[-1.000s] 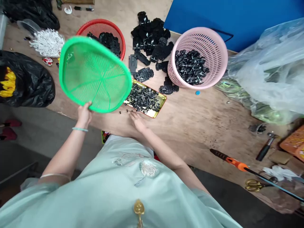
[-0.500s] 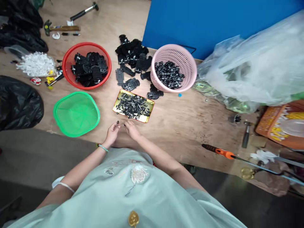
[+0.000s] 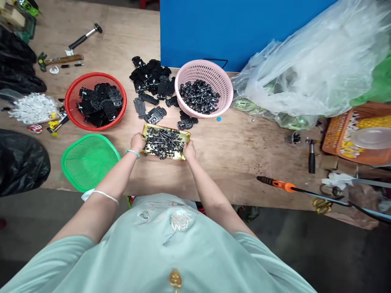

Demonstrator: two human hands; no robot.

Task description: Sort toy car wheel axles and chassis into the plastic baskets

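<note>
A gold rectangular tin tray (image 3: 187, 136) lies before me, filled with small black wheels and thin metal axles (image 3: 165, 143). My left hand (image 3: 138, 142) grips its left end and my right hand (image 3: 190, 150) grips its right end. Fingers of both hands are partly hidden by the tray's edges. Just beyond it are loose black toy-car chassis (image 3: 156, 115). A pink basket (image 3: 226, 91) behind the tray to the right holds wheels joined on axles (image 3: 200, 97).
To the left stand a red basket (image 3: 71, 91) of black chassis and a green basket (image 3: 91, 162). Hammers (image 3: 87, 36) lie at the back left. On the right are an orange-handled soldering iron (image 3: 279, 184), an orange basket (image 3: 331, 140) and a large plastic bag (image 3: 293, 77).
My hands have parted from in front of the tray, where the left fingers pinched a small black piece, and now hold the tray's two ends. The camera view has shifted.
</note>
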